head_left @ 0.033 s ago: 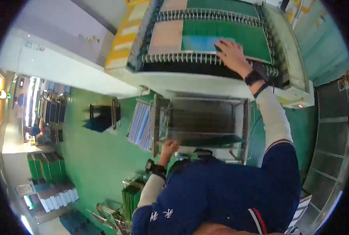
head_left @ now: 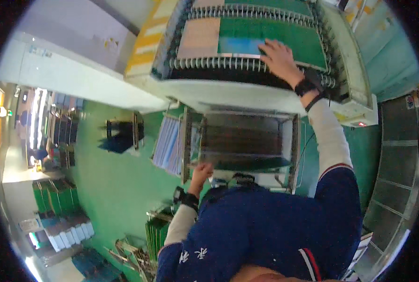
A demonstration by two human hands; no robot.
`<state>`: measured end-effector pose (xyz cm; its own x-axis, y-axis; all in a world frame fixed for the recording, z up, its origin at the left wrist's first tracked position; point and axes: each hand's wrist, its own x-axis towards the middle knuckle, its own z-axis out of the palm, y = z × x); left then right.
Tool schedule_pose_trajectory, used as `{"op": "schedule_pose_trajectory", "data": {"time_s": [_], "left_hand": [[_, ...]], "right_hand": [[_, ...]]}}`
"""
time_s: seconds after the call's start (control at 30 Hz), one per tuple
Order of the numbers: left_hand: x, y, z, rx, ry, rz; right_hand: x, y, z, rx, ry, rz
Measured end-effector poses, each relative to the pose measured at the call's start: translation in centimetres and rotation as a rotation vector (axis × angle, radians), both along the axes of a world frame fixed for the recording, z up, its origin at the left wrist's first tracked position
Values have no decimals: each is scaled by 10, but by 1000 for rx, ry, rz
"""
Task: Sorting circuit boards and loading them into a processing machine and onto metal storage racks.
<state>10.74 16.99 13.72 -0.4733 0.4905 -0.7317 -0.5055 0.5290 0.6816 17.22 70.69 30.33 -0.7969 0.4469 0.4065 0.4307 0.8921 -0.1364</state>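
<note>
Reaching far forward, the right hand lies flat with its fingers spread wide on 1 pale blue panel, a thin rectangular sheet resting on the bed of a large machine. That panel sits between a tan sheet on its left and a broad green sheet that runs under and past the hand. 2 rows of small metal rollers cross the bed, 1 at the near edge of the sheets and 1 at the far edge; they look shiny and ribbed. A black band wraps the right wrist, above a white sleeve that ends in dark blue with a red and white stripe.

Lower down, the left hand is closed in a narrow grip on the near left corner of 1 metal rack, a box-shaped frame of grey bars standing just below the machine's white front. Inside it the dark slots look stacked, though I cannot tell what they hold. A second black band sits on the left wrist.

Beside the rack on its left, a bundle of thin pale blue sheets stands on edge. The floor is smooth green, and more green sheets stand near the left elbow.
</note>
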Motion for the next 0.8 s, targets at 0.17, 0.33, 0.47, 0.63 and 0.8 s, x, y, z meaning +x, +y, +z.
{"op": "schedule_pose_trajectory", "data": {"time_s": [0.17,0.33,0.47,0.63,0.8], "left_hand": [[-4,-21,2,-8,73,91],[0,-48,7,-115,82,141],[8,-73,3,-143,63,197],[14,-86,-9,-124,48,168],[17,-91,-12,-136,62,142]], "right_hand": [[-1,-4,7,24,-21,-31],[16,-75,9,-16,238,225],[55,-190,-25,-441,146,435],[112,-285,-115,-848,-360,545],[147,-322,-219,-767,-588,454]]}}
